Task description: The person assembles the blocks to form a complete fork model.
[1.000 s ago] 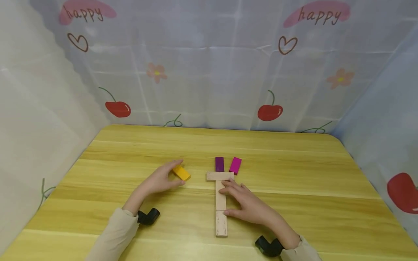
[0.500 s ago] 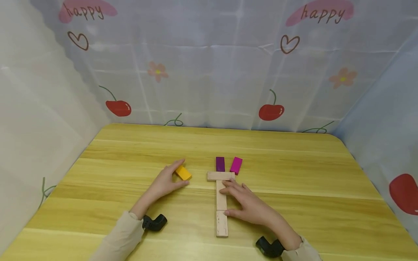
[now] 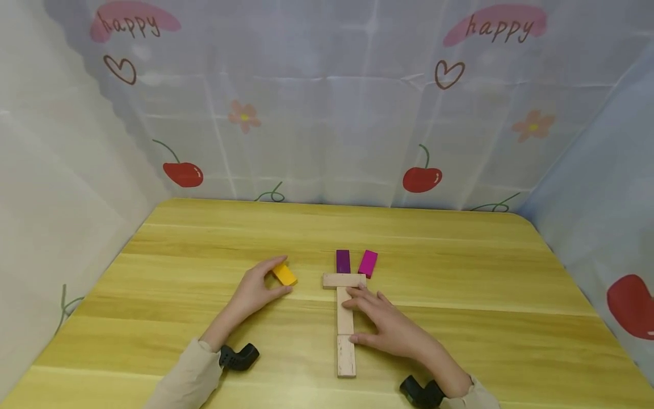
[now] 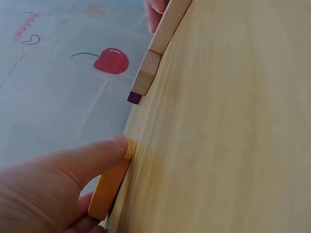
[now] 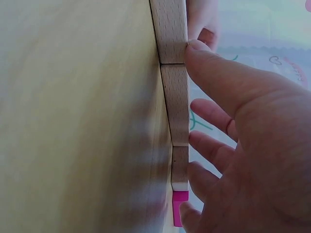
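A yellow wooden block (image 3: 286, 275) lies slanted on the table to the left of the other blocks. My left hand (image 3: 255, 288) holds it between thumb and fingers; in the left wrist view the thumb is at one end of the block (image 4: 111, 187). My right hand (image 3: 390, 329) rests its spread, relaxed fingertips on two plain wooden blocks, a middle one (image 3: 344, 318) and a near one (image 3: 346, 359), laid end to end. A third plain block (image 3: 337, 280) lies crosswise at their far end. Beyond it are a purple block (image 3: 343, 261) and a slanted magenta block (image 3: 368, 263).
The wood-grain table (image 3: 460, 255) has rounded far corners. A white printed curtain (image 3: 327, 130) hangs behind it and along both sides. Black wrist-worn camera pieces sit at the left wrist (image 3: 240, 358) and the right wrist (image 3: 421, 392).
My left hand has shifted slightly right and closer around the yellow block, which has barely moved. The right hand and the other blocks keep their places; the head view tilts slightly.
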